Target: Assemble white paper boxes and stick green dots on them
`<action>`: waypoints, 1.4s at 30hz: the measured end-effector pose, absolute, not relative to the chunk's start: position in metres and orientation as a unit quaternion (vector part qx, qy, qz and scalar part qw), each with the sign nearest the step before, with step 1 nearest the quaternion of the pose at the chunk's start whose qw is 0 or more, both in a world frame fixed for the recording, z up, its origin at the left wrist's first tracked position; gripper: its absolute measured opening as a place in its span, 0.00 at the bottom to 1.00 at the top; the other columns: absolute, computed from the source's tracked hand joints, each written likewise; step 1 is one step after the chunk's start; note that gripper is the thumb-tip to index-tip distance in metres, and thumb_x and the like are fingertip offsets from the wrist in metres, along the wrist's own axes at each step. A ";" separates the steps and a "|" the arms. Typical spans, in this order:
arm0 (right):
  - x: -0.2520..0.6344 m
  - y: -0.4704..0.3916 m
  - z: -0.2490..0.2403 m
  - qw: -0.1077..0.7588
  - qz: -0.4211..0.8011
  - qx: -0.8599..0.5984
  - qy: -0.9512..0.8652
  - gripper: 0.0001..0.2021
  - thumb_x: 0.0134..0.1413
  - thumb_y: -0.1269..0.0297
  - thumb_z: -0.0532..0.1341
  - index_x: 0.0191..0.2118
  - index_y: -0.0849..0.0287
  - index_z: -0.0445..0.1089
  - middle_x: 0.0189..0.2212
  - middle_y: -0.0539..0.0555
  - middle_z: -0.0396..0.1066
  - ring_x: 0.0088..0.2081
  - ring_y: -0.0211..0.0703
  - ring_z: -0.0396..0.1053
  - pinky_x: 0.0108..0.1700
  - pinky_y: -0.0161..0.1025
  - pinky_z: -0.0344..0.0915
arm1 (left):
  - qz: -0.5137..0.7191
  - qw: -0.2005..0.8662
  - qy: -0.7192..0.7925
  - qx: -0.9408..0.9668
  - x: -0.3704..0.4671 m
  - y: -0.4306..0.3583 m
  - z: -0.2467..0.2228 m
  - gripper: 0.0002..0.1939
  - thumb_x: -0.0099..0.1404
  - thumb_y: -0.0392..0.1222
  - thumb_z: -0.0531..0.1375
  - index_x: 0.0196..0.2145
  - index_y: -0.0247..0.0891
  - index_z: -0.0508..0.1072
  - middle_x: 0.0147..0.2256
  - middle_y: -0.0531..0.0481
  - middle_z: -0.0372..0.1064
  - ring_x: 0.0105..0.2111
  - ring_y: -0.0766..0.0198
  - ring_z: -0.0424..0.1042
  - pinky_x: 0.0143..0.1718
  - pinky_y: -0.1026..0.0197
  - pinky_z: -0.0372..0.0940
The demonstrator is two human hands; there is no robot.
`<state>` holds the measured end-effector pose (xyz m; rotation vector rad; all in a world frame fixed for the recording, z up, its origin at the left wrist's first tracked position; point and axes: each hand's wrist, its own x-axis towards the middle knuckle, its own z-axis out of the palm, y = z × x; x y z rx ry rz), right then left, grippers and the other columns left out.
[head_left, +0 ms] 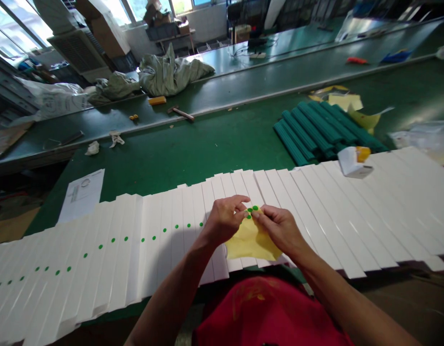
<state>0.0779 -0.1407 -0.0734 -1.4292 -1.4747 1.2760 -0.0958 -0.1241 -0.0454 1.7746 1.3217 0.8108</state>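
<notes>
A yellow sheet [254, 241] with several green round stickers [255, 208] at its top edge hangs between my hands, over a row of long white boxes [185, 206]. My right hand [279, 225] pinches the sheet near the stickers. At the stickers, the thumb of my left hand [227, 216] meets the sheet's top edge, with the index finger stretched out above; whether a sticker is between its fingers is too small to tell. Green dots [143, 240] sit one per box on the boxes to the left. The boxes to the right show no dots.
Green ribbed rolls [315, 129] lie behind the boxes at the right. A small white box [353, 162] stands on the row. A printed paper [82, 194] lies at the left. Farther back are a hammer [182, 113], a yellow block [157, 101] and a grey-green sack [169, 74].
</notes>
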 end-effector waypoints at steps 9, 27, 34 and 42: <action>0.081 -0.141 -0.063 0.358 0.623 -0.521 -0.461 0.17 0.45 0.50 0.67 0.26 0.61 0.73 0.22 0.51 0.69 0.23 0.37 0.61 0.25 0.34 0.56 | 0.302 0.458 0.513 0.661 -0.100 -0.117 -0.042 0.23 0.55 0.32 0.61 0.50 0.36 0.72 0.27 0.51 0.74 0.25 0.68 0.69 0.27 0.68 0.61; 0.083 -0.144 -0.069 0.344 0.513 -0.535 -0.577 0.17 0.55 0.53 0.59 0.25 0.61 0.69 0.20 0.49 0.61 0.25 0.36 0.57 0.25 0.33 0.53 | 0.264 0.460 0.543 0.651 -0.092 -0.118 -0.061 0.07 0.54 0.38 0.62 0.32 0.36 0.78 0.25 0.51 0.73 0.24 0.67 0.70 0.24 0.67 0.60; 0.082 -0.143 -0.073 0.325 0.471 -0.551 -0.608 0.18 0.56 0.53 0.57 0.24 0.62 0.70 0.19 0.50 0.61 0.25 0.37 0.57 0.25 0.33 0.53 | 0.292 0.376 0.526 0.705 -0.092 -0.118 -0.047 0.07 0.57 0.37 0.61 0.33 0.37 0.79 0.31 0.50 0.76 0.32 0.65 0.73 0.35 0.64 0.63; 0.079 -0.145 -0.071 0.315 0.489 -0.556 -0.594 0.19 0.54 0.52 0.57 0.20 0.62 0.64 0.18 0.48 0.55 0.23 0.34 0.53 0.23 0.33 0.49 | 0.291 0.290 0.500 0.762 -0.086 -0.122 -0.048 0.06 0.61 0.34 0.58 0.29 0.36 0.74 0.28 0.51 0.73 0.30 0.66 0.69 0.35 0.63 0.61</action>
